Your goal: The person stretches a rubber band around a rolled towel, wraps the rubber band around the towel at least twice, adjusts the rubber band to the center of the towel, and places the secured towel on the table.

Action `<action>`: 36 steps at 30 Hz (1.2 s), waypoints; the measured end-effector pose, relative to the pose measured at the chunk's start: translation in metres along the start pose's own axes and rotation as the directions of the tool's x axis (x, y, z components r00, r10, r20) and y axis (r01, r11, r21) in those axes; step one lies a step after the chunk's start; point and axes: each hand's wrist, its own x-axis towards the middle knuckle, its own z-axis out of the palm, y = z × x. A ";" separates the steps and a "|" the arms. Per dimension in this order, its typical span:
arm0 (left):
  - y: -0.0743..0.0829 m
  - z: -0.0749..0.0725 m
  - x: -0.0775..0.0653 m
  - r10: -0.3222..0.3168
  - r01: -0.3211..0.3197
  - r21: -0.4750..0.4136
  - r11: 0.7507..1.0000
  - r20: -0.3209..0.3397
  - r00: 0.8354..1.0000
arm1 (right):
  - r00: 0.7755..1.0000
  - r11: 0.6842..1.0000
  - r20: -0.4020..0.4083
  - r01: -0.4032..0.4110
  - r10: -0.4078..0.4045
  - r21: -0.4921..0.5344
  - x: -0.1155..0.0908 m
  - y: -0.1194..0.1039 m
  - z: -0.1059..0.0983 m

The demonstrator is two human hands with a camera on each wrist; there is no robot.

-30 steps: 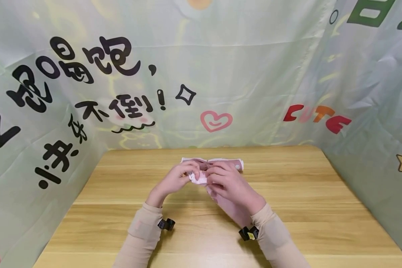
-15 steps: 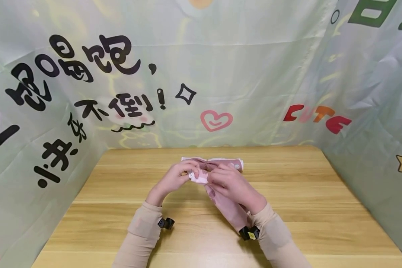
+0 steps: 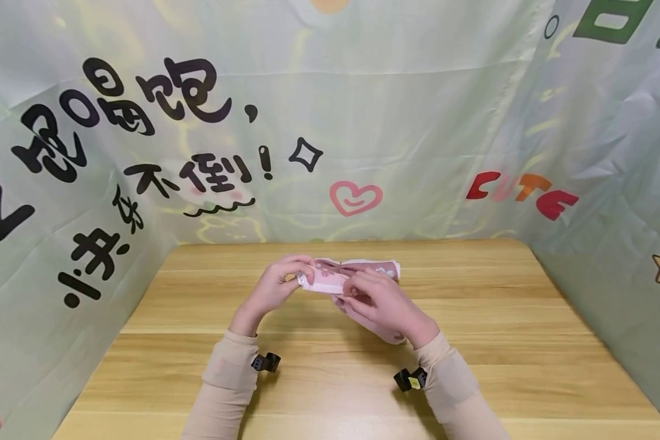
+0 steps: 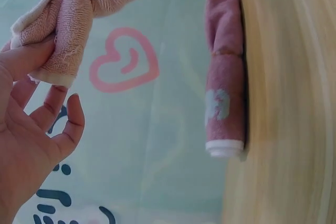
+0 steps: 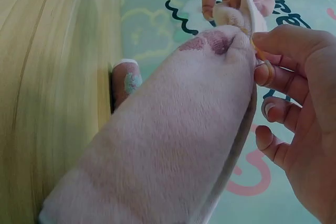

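A light pink rolled towel (image 5: 157,129) with darker patches is lifted above the table, cinched narrow by a yellowish rubber band (image 5: 260,53). My left hand (image 3: 277,282) pinches the short end of this towel, thumb on one side and fingers behind, as the left wrist view shows. My right hand (image 3: 385,300) pinches the rubber band between thumb and index finger at the cinched part, its other fingers loosely bent. The towel's longer part slants down under the right hand. Behind both hands lies a mauve rolled towel (image 4: 226,108), narrowed at its middle by a band.
The wooden table (image 3: 198,342) reaches back to a pale green printed cloth (image 3: 407,134) hung behind and along both sides. Small black cameras sit on both wrists, the left camera (image 3: 266,362) and the right camera (image 3: 410,379), close over the tabletop.
My left hand has shifted left and slightly up with the towel's short end, so more of it shows between the hands. The towel's long end has swung upward, away from the right wrist.
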 end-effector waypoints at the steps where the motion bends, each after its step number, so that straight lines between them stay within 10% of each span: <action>1: 0.000 -0.001 0.000 -0.008 0.008 -0.001 1.000 -0.006 1.000 | 1.000 1.000 -0.002 0.001 -0.001 -0.009 0.000 0.000 0.001; 12: 0.004 0.014 0.004 -0.153 0.157 -0.011 0.988 0.145 0.977 | 0.996 0.990 0.061 -0.052 0.061 -0.129 -0.003 0.000 0.008; 20: -0.001 0.031 0.009 -0.280 0.281 -0.015 0.960 0.021 0.960 | 0.997 0.990 0.076 0.001 0.009 -0.138 -0.004 0.001 0.011; 29: 0.001 0.031 0.008 -0.473 0.465 0.084 0.881 0.160 0.866 | 0.999 0.993 0.045 0.005 0.001 -0.116 -0.003 0.000 0.009; 36: 0.006 0.017 0.006 -0.348 0.338 0.091 0.937 0.151 0.925 | 0.996 0.990 0.064 -0.052 0.061 -0.135 -0.003 -0.002 0.008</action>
